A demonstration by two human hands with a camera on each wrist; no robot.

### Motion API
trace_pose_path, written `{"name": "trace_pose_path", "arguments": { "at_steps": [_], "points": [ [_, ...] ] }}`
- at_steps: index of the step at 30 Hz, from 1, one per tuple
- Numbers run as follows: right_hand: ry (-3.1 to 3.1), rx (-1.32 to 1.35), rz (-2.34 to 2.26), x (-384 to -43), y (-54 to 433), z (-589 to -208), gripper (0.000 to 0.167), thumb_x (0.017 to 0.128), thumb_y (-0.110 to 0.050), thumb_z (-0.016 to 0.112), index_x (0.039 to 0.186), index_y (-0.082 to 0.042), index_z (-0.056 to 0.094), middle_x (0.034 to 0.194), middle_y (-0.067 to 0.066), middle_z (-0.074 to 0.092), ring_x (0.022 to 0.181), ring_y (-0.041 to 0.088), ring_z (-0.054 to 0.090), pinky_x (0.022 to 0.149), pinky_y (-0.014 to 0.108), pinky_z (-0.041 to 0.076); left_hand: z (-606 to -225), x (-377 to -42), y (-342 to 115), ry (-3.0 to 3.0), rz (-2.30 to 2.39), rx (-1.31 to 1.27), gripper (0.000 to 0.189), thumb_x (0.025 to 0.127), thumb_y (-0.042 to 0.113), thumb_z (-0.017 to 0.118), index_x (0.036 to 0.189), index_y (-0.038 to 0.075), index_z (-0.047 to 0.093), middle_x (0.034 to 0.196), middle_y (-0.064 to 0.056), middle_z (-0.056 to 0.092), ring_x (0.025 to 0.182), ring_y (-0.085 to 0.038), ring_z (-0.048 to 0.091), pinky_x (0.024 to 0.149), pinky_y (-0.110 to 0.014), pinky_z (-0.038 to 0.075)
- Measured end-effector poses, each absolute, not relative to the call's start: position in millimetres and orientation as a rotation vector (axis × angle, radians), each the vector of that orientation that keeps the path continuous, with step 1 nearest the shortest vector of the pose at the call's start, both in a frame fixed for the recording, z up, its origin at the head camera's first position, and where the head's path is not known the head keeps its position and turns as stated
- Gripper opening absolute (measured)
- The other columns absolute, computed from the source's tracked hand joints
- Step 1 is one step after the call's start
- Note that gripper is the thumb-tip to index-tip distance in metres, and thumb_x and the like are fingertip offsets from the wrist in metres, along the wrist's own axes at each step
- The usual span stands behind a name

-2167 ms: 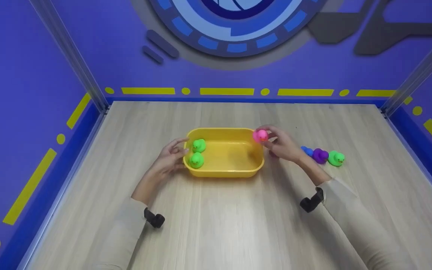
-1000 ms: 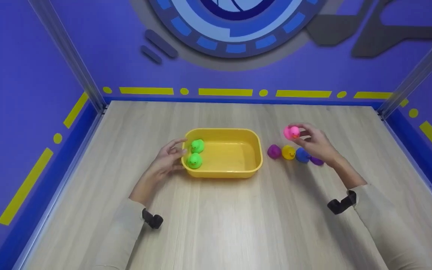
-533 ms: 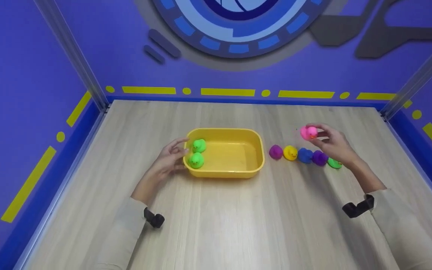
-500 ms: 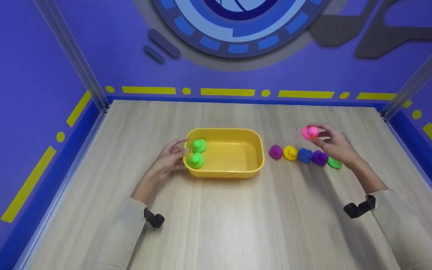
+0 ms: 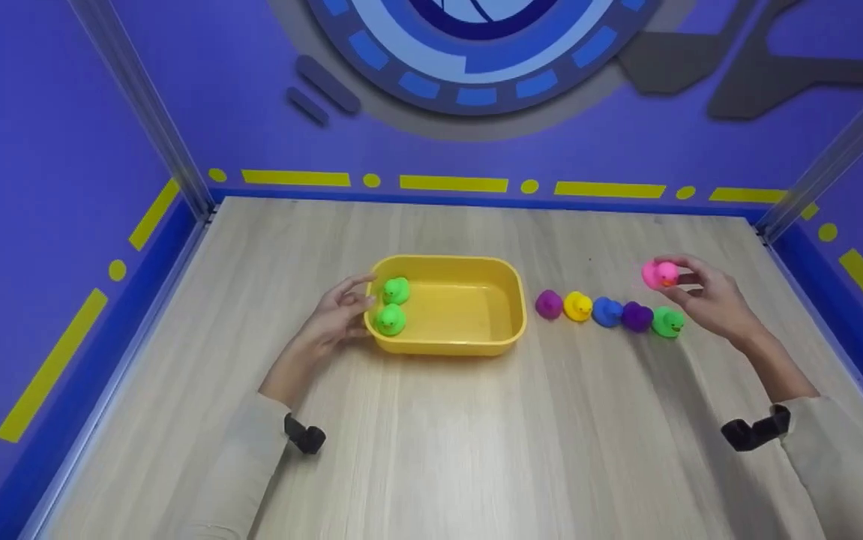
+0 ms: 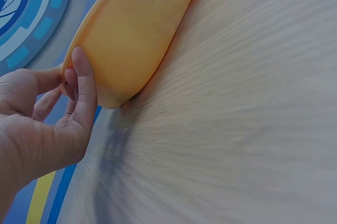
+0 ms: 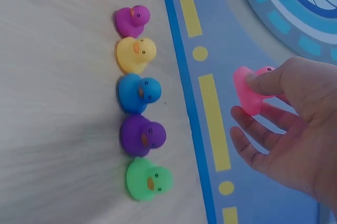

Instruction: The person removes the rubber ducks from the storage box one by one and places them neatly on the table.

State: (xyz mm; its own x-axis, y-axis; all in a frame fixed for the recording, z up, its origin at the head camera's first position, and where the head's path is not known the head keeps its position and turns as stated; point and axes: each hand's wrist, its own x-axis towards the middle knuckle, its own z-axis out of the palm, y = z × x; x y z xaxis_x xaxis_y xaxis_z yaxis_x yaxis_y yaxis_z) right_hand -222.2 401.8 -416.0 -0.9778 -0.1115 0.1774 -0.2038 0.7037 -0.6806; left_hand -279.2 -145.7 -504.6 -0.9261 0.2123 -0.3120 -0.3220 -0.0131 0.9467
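Observation:
My right hand (image 5: pixel 712 300) pinches a pink rubber duck (image 5: pixel 660 275) between thumb and fingers, raised above the table at the right end of a duck row. That row runs from a magenta duck (image 5: pixel 549 304) through a yellow duck (image 5: pixel 578 306), a blue duck (image 5: pixel 607 311) and a purple duck (image 5: pixel 636 316) to a green duck (image 5: pixel 668 322). My left hand (image 5: pixel 330 319) holds the left end of a yellow plastic tub (image 5: pixel 446 348); in the left wrist view its thumb and fingers grip the rim. Two green ducks (image 5: pixel 396 290) sit inside the tub at its left end.
The wooden table (image 5: pixel 446 442) is bounded by a blue back wall (image 5: pixel 461 161) with yellow dashes and by blue side panels (image 5: pixel 26 187). The duck row starts just right of the tub.
My right hand has carried the pink duck from the tub's right rim rightward along the row, past the green duck. My left hand has stayed at the tub.

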Motion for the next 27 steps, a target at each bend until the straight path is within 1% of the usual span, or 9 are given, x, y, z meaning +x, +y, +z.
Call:
{"name": "trace_pose_path", "arguments": {
  "at_steps": [4, 9, 11, 15, 16, 18, 23, 25, 27],
  "points": [
    [-2.799, 0.212, 1.113, -217, 414, -416, 0.044, 0.099, -0.007, 0.064, 0.140, 0.003, 0.053, 0.132, 0.030, 0.057, 0.094, -0.021, 0.050, 0.076, -0.001, 0.044, -504, -280, -145, 1.903, 1.992, -0.139, 0.048, 0.101, 0.011, 0.063, 0.147, 0.022, 0.054, 0.113, -0.007, 0.059, 0.093, -0.016, 0.062, 0.072, -0.031, 0.060],
    [-2.804, 0.183, 1.097, -215, 427, -418, 0.043, 0.099, -0.008, 0.064, 0.139, 0.003, 0.053, 0.131, 0.026, 0.056, 0.094, -0.021, 0.050, 0.073, 0.002, 0.046, -504, -281, -145, 1.896, 1.994, -0.170, 0.048, 0.101, 0.011, 0.063, 0.146, 0.025, 0.054, 0.107, -0.003, 0.059, 0.089, -0.016, 0.062, 0.072, -0.030, 0.059],
    [-2.811, 0.166, 1.085, -214, 432, -420, 0.042, 0.099, -0.008, 0.064, 0.139, 0.002, 0.054, 0.129, 0.021, 0.057, 0.092, -0.021, 0.050, 0.072, 0.004, 0.047, -504, -281, -145, 1.895, 1.991, -0.171, 0.048, 0.101, 0.011, 0.064, 0.146, 0.025, 0.054, 0.108, -0.003, 0.060, 0.090, -0.017, 0.062, 0.073, -0.031, 0.059],
    [-2.813, 0.139, 1.087, -212, 441, -425, 0.042, 0.099, -0.008, 0.064, 0.139, 0.003, 0.053, 0.123, 0.007, 0.057, 0.092, -0.020, 0.050, 0.072, 0.004, 0.048, -505, -281, -145, 1.894, 1.978, -0.161, 0.048, 0.101, 0.012, 0.063, 0.147, 0.024, 0.054, 0.112, -0.005, 0.059, 0.094, -0.018, 0.061, 0.075, -0.031, 0.058],
    [-2.812, 0.134, 1.093, -212, 444, -427, 0.042, 0.099, -0.008, 0.063, 0.139, 0.003, 0.053, 0.122, 0.005, 0.057, 0.093, -0.020, 0.050, 0.072, 0.004, 0.048, -505, -281, -145, 1.898, 1.974, -0.158, 0.048, 0.101, 0.012, 0.063, 0.147, 0.025, 0.054, 0.113, -0.006, 0.058, 0.095, -0.018, 0.061, 0.075, -0.031, 0.058],
    [-2.809, 0.128, 1.108, -211, 447, -430, 0.042, 0.100, -0.007, 0.063, 0.139, 0.004, 0.052, 0.123, 0.008, 0.056, 0.094, -0.019, 0.050, 0.073, 0.004, 0.048, -505, -280, -145, 1.906, 1.971, -0.149, 0.048, 0.101, 0.012, 0.063, 0.146, 0.025, 0.054, 0.113, -0.006, 0.058, 0.096, -0.018, 0.060, 0.075, -0.032, 0.058],
    [-2.824, 0.095, 1.081, -209, 454, -435, 0.044, 0.100, -0.007, 0.063, 0.141, 0.004, 0.051, 0.133, 0.029, 0.054, 0.093, -0.019, 0.047, 0.072, 0.002, 0.046, -504, -279, -145, 1.915, 1.974, -0.133, 0.048, 0.102, 0.013, 0.062, 0.147, 0.024, 0.053, 0.112, -0.004, 0.057, 0.097, -0.018, 0.061, 0.075, -0.033, 0.059],
    [-2.834, 0.073, 1.054, -209, 456, -437, 0.044, 0.100, -0.007, 0.063, 0.141, 0.004, 0.051, 0.135, 0.032, 0.054, 0.098, -0.007, 0.054, 0.071, 0.001, 0.044, -504, -279, -146, 1.914, 1.975, -0.134, 0.048, 0.102, 0.013, 0.063, 0.147, 0.024, 0.052, 0.112, -0.004, 0.058, 0.097, -0.018, 0.062, 0.075, -0.033, 0.060],
    [-2.844, 0.056, 1.040, -210, 456, -439, 0.045, 0.100, -0.008, 0.063, 0.141, 0.004, 0.051, 0.136, 0.033, 0.053, 0.104, 0.012, 0.061, 0.071, 0.001, 0.043, -503, -279, -147, 1.919, 1.976, -0.139, 0.048, 0.102, 0.014, 0.063, 0.148, 0.023, 0.052, 0.114, -0.005, 0.057, 0.098, -0.017, 0.062, 0.075, -0.032, 0.060]
  ]
}}
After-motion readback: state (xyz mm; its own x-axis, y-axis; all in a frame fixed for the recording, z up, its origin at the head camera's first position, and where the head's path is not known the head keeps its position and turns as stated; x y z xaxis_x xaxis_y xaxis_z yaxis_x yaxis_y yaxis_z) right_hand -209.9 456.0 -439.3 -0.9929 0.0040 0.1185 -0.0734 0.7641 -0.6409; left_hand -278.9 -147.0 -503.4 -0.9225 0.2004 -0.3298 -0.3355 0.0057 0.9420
